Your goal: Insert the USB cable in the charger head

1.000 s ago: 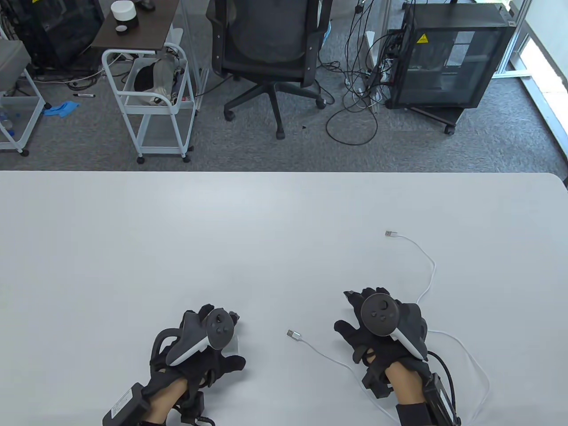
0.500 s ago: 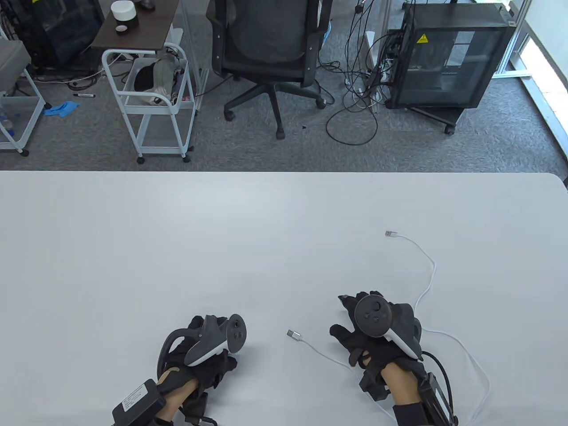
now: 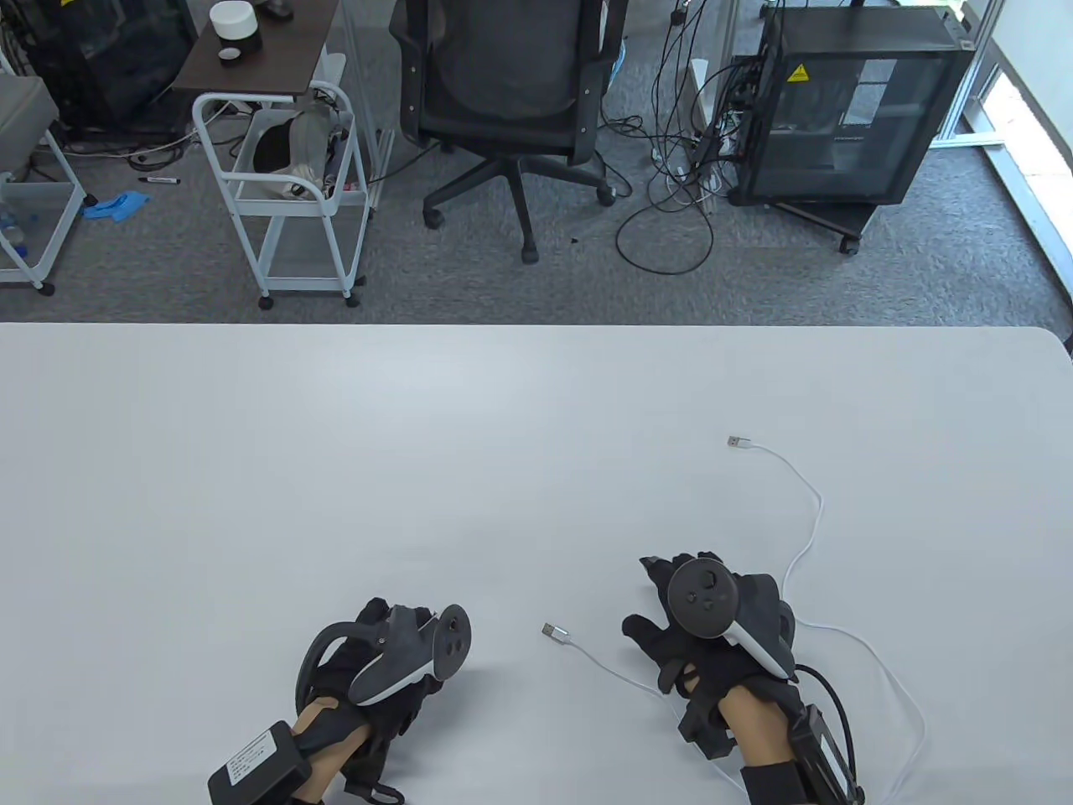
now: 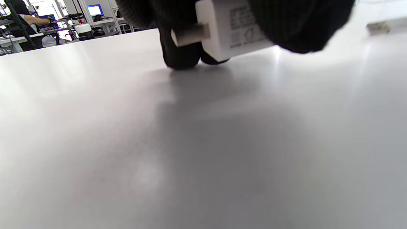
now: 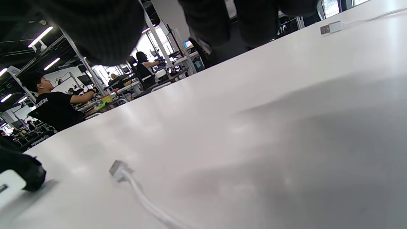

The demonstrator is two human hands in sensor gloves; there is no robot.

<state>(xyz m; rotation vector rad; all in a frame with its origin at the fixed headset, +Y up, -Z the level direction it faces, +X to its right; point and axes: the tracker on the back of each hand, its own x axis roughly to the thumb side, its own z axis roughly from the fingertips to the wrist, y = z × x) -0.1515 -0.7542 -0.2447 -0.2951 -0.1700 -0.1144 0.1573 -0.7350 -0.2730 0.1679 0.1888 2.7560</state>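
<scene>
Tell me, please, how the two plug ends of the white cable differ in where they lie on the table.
The near plug lies between the left hand and right hand; the far plug lies farther up the table, beyond the right hand. The near plug is closer to the charger head, which the left hand grips. Both rest untouched on the table.

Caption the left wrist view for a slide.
Gloved left hand grips a white charger head just above the table.
</scene>
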